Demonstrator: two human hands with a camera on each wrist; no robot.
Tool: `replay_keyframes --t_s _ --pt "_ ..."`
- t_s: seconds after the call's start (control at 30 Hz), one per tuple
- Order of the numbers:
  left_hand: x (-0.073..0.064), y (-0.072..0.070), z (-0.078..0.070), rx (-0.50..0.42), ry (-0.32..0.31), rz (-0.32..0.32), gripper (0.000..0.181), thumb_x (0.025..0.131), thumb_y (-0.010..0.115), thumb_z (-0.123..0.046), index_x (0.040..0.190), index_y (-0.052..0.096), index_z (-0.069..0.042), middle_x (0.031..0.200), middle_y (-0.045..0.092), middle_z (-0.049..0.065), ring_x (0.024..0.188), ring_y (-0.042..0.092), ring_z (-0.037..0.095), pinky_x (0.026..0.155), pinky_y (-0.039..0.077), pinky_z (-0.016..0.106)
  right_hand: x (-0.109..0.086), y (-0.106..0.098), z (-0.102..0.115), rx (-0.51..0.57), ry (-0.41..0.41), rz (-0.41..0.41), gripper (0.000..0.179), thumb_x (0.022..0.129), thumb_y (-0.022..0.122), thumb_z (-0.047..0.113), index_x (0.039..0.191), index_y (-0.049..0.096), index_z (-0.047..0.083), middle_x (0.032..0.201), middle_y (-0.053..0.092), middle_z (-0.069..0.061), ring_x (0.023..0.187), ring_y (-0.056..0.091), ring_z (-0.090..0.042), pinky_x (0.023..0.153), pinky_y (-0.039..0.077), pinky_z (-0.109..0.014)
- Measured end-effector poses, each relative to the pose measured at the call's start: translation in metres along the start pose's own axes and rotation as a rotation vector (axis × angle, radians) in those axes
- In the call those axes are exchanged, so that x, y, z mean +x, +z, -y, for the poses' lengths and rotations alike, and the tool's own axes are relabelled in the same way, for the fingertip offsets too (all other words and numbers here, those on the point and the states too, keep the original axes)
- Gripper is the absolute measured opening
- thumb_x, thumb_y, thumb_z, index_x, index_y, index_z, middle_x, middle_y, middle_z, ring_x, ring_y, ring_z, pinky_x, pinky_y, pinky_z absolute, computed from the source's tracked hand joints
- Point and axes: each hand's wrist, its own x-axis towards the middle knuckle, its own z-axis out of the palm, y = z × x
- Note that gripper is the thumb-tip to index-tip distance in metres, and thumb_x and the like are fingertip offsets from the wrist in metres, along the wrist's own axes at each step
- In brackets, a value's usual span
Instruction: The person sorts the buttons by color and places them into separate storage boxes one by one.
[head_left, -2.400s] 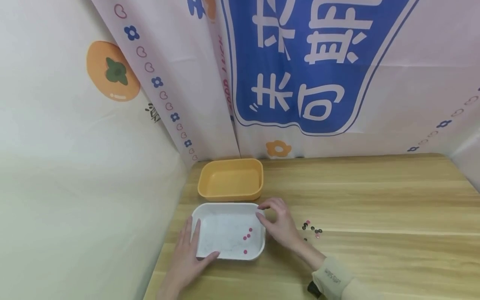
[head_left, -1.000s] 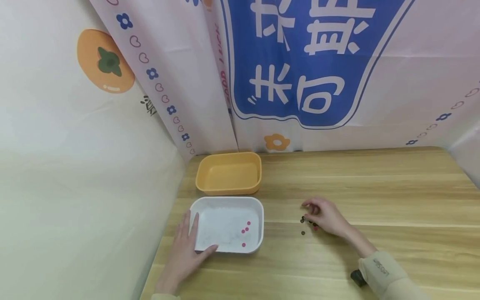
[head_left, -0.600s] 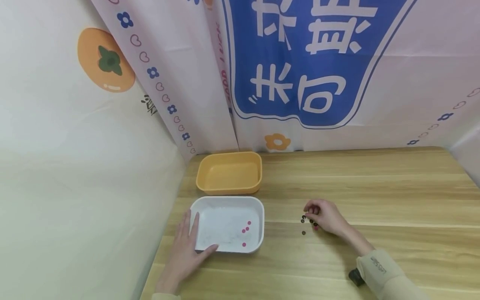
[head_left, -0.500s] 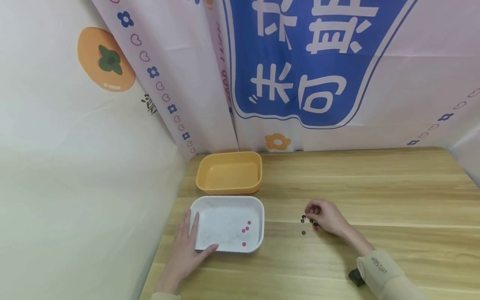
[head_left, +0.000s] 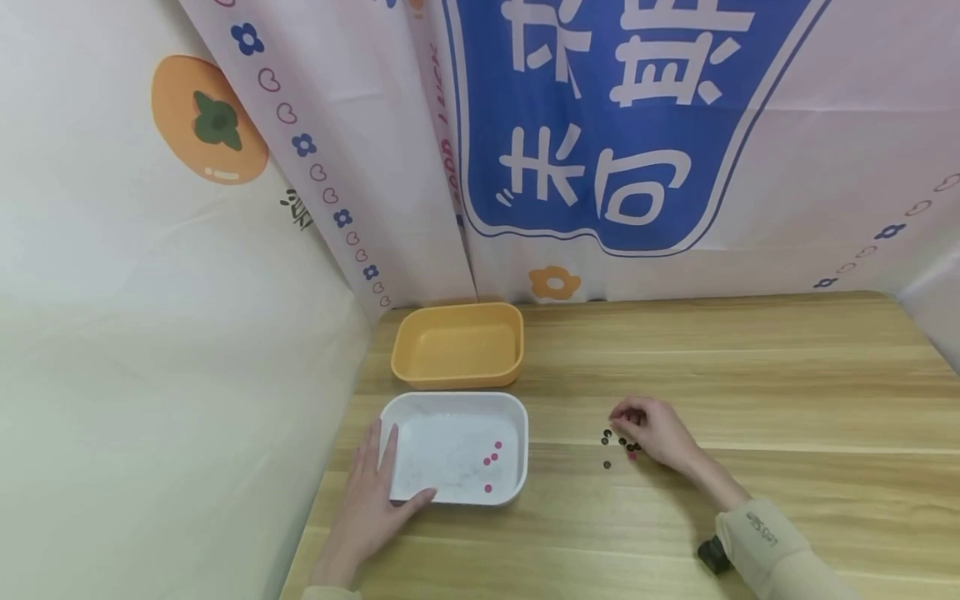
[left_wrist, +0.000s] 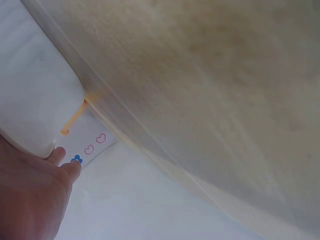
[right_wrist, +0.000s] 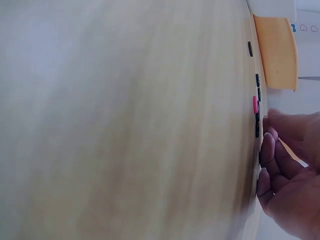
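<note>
In the head view, my left hand (head_left: 367,504) rests at the left end of the white tray (head_left: 431,406), fingers straight along the rim and thumb on its front edge. Several small pink discs (head_left: 488,488) lie inside the tray toward its right. My right hand (head_left: 655,431) is over a loose group of small black discs (head_left: 607,465), thumb and index fingertips together. They seem to pinch a small pink disc, mostly hidden by the fingers. Beneath that hand, another pink disc (head_left: 632,456) lies among the black ones. The right wrist view shows the curled fingers (right_wrist: 267,150) close to the tabletop.
A yellow tray (head_left: 457,381) stands just behind the white one, near the back wall cloth (head_left: 750,208). Wooden tabletop (head_left: 750,358) stretches to the right. A black object (head_left: 714,555) sits against the right sleeve.
My right hand has moved from the white tray's right rim to the discs on the table. Its thumb and index finger have closed together, rising slightly. The left hand stays put.
</note>
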Motion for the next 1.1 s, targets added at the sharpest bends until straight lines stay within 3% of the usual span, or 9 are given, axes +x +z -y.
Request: replay_keyframes --t_s 0.33,0.57,0.67,0.8,0.93,1.1 --pt "-0.001 0.0 0.0 -0.002 -0.008 0.01 0.121 0.091 0.077 -0.069 0.177 0.017 -0.008 0.186 -0.001 0.022 0.171 0.01 0.049 0.138 0.018 0.069 -0.001 0.0 0.003 0.069 0.078 -0.043 0.016 0.094 0.079 -0.002 0.109 0.076 0.0 0.096 0.076 -0.009 0.086 0.067 -0.013 0.074 0.059 -0.017" --pt "-0.001 0.001 0.0 -0.004 -0.01 0.006 0.122 0.091 0.079 -0.068 0.177 0.017 -0.008 0.186 -0.001 0.022 0.17 0.012 0.051 0.137 0.019 0.07 -0.002 -0.001 0.004 0.102 0.089 -0.058 0.017 0.093 0.08 -0.003 0.108 0.073 -0.001 0.096 0.075 -0.01 0.085 0.065 -0.012 0.071 0.058 -0.018" --pt "-0.001 0.001 0.0 -0.002 -0.005 -0.003 0.121 0.09 0.079 -0.068 0.177 0.018 -0.008 0.186 0.0 0.022 0.17 0.013 0.05 0.137 0.02 0.07 -0.002 0.0 0.007 0.101 0.073 -0.071 0.018 0.092 0.08 -0.004 0.108 0.073 -0.001 0.098 0.076 -0.012 0.087 0.068 -0.013 0.074 0.059 -0.017" --pt "-0.001 0.001 0.001 0.002 -0.002 -0.008 0.121 0.09 0.079 -0.068 0.177 0.018 -0.008 0.186 0.0 0.021 0.17 0.013 0.05 0.137 0.02 0.069 -0.003 0.0 0.015 0.076 0.036 -0.109 0.019 0.092 0.081 -0.004 0.109 0.074 0.001 0.106 0.076 -0.012 0.099 0.072 -0.019 0.088 0.059 -0.017" --pt "0.0 0.001 0.002 0.003 0.003 -0.012 0.121 0.09 0.079 -0.068 0.177 0.018 -0.008 0.186 0.0 0.021 0.17 0.013 0.05 0.137 0.021 0.069 -0.002 0.0 0.029 0.061 -0.018 -0.157 0.019 0.092 0.081 -0.004 0.108 0.075 0.001 0.108 0.075 -0.01 0.105 0.069 -0.025 0.097 0.056 -0.027" --pt "0.0 0.002 0.003 0.01 0.006 -0.01 0.122 0.091 0.078 -0.068 0.177 0.016 -0.009 0.186 -0.001 0.021 0.171 0.012 0.049 0.137 0.02 0.069 -0.001 0.004 0.048 0.081 -0.112 -0.215 0.019 0.091 0.08 -0.008 0.106 0.075 0.001 0.107 0.076 -0.008 0.106 0.066 -0.028 0.099 0.056 -0.038"
